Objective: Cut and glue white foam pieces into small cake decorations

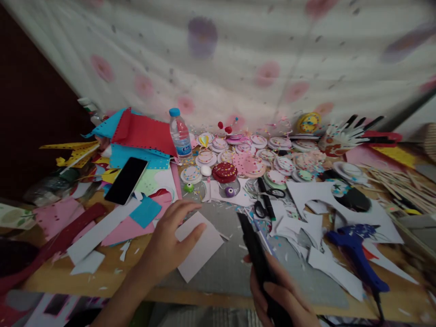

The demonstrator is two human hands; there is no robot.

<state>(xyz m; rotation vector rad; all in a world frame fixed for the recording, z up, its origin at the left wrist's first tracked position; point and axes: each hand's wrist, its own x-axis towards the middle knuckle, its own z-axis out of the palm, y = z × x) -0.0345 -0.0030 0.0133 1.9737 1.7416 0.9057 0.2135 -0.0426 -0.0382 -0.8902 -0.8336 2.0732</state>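
My left hand (170,236) is over a white square of card (200,250) on the grey cutting mat (225,272). Its thumb lies across the card and the fingers reach along the upper left edge, apart from the thumb. Whether the palm side touches the card is hidden. My right hand (281,290) is wrapped around a long black tool (257,250), tip pointing up and away; its exact kind is unclear. Beyond it lie black-handled scissors (260,209) and a black marker (267,200). A blue glue gun (357,254) rests at the right.
Several small decorated paper discs (225,171) crowd the back, beside a water bottle (180,134). A phone (126,180) lies on coloured sheets at left. White paper offcuts (337,268) cover the right side. A flowered curtain (231,59) hangs behind.
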